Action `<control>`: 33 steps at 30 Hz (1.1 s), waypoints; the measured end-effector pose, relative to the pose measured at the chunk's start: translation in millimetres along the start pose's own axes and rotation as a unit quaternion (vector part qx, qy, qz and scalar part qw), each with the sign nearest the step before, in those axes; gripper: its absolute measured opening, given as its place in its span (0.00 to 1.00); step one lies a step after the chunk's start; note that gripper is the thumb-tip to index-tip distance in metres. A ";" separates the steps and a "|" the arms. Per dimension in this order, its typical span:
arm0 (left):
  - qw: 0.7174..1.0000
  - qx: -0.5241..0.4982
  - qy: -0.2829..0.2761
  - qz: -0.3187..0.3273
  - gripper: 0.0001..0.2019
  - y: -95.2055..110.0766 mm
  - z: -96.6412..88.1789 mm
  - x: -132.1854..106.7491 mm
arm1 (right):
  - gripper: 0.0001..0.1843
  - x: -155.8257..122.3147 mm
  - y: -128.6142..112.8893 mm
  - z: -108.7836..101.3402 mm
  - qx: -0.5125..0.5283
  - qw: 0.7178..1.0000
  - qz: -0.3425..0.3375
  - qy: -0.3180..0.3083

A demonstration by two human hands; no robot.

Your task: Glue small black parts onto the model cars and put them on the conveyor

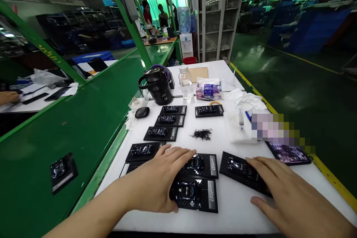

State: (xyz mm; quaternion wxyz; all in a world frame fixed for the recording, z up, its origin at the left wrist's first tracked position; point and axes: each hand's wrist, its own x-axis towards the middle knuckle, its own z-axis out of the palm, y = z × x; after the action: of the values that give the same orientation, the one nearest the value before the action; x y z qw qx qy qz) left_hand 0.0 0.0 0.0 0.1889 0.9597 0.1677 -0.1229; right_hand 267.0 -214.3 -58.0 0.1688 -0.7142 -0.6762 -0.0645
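A worker's left hand lies flat across two black carbon-pattern plaques at the near edge of a white tabletop, fingers spread and gripping nothing, the palm seemingly pressing the near plaque and the one just beyond it down. The right hand rests open on the near right end of a third, angled plaque, also holding nothing, apparently steadying it. Each plaque bears a small glossy car relief and a silver label strip. The two under the left hand lie with their long axes running left to right, strips at the right end; the angled one slants from far left to near right. Five more plaques run in a diagonal row toward the far side, with another set apart to their right, likely laid out in order for handling one by one. A small heap of dark slivers sits between them. A black kettle, a clear bottle and a tissue pack stand at the far end, out of the working area.
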 end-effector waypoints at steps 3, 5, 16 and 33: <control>1.000 -0.015 0.016 0.006 0.58 -3.3 2.6 -8.2 | 0.32 -15.3 11.4 12.2 -0.010 1.000 0.011 -0.028; 1.000 -0.020 0.018 0.009 0.57 -4.0 3.0 -16.7 | 0.32 -12.8 18.5 12.2 0.012 0.999 0.015 -0.050; 0.990 0.011 0.142 0.009 0.08 -20.6 -17.7 55.9 | 0.34 -0.2 16.7 12.9 0.102 0.987 0.045 -0.115; 0.985 0.093 0.146 -0.012 0.07 -55.6 -16.8 96.2 | 0.34 -4.2 20.4 22.5 0.131 0.988 0.012 -0.079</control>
State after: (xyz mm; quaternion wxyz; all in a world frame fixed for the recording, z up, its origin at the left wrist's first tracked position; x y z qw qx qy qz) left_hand 70.3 81.8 -31.6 0.0712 0.9786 0.1929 0.0008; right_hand 283.8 -211.5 -83.5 0.2082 -0.6970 -0.6811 0.0836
